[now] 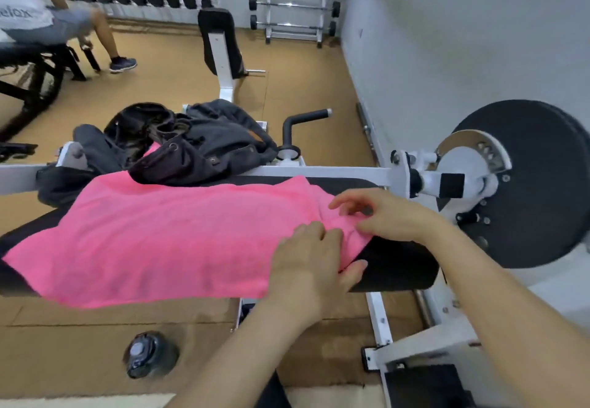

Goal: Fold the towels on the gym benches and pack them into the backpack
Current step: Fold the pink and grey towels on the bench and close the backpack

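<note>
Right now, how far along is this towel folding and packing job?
Nothing looks finished: the bright pink terry towel lies spread out on the black padded bench, unfolded. In hand: the left grip pinches its near right corner and the right grip touches the same end, probably starting a fold. Left: folding it, then packing it into the dark grey fabric backpack lying at the towel's far edge.

Shows a pink towel point(166, 232) spread across a black bench pad point(399, 264) at centre frame. Right of centre, left hand point(309, 260) gripping its lower right edge, thumb beneath; right hand point(386, 213) just above, thumb on the cloth, grip unclear. Above centre, dark backpack point(207, 149) overlapping the towel's upper edge.
</note>
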